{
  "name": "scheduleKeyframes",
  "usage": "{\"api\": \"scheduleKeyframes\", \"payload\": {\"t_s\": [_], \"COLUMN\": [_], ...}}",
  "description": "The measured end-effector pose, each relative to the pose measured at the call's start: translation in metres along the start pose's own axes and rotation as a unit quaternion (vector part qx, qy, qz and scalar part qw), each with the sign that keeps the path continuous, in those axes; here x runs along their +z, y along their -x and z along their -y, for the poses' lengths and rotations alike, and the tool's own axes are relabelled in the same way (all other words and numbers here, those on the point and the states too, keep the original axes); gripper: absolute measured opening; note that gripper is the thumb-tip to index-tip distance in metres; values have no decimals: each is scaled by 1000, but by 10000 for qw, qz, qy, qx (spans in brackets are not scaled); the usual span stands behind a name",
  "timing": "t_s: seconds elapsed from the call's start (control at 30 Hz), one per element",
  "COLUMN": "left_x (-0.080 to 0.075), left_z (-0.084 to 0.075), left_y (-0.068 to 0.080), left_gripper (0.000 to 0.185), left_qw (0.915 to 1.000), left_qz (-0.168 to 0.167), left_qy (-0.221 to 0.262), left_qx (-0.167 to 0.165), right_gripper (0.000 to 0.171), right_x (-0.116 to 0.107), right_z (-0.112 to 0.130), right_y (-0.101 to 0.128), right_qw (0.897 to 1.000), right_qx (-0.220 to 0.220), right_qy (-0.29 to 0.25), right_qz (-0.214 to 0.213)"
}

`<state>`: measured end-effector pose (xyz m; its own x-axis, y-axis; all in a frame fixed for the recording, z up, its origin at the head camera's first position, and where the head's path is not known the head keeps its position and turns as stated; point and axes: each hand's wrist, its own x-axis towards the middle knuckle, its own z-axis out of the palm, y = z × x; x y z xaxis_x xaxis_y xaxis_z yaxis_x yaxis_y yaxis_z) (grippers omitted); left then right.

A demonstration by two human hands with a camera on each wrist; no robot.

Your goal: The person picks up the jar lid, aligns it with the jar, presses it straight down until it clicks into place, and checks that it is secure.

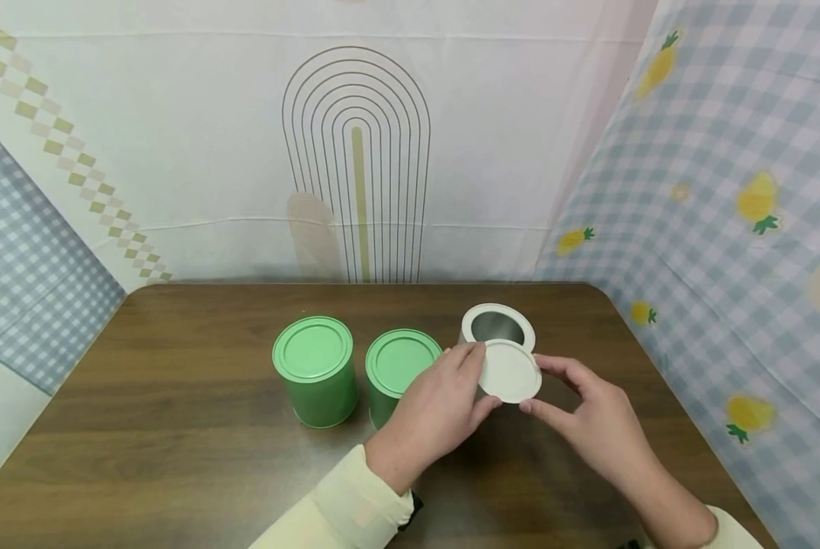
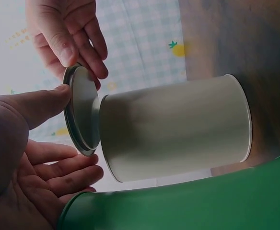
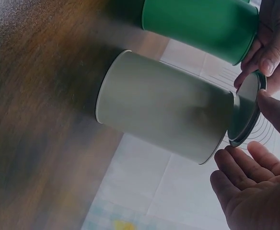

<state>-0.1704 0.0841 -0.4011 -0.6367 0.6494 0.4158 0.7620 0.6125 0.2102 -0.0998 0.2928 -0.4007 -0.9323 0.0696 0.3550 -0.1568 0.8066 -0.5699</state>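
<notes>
We see 2 hands: the left hand (image 1: 437, 412) and right hand (image 1: 598, 419) pinch 1 white lid (image 1: 509, 371) by its rim, tilted just above 1 open white tin (image 1: 498, 328). 2 closed green tins (image 1: 314, 370) stand left; bare table (image 1: 177, 427) surrounds them.

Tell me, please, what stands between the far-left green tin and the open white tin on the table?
A second green tin, lid on, stands between the left green tin and the white tin; the head view shows it.

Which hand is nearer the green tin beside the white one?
Left. The left hand lies right against that green tin, partly covering it; the right hand is beyond the white lid, well clear.
</notes>
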Motion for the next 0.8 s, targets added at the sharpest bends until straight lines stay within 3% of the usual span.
{"api": "scheduleKeyframes", "payload": {"t_s": [0.8], "left_x": [-4], "left_z": [1], "left_y": [-7], "left_gripper": [65], "left_qw": [9999], "left_qz": [92], "left_qy": [-101], "left_qx": [-67], "right_gripper": [55], "right_x": [2], "right_z": [0], "right_y": [-6], "right_qw": [10000], "right_qx": [43], "right_qy": [37], "right_qz": [31]}}
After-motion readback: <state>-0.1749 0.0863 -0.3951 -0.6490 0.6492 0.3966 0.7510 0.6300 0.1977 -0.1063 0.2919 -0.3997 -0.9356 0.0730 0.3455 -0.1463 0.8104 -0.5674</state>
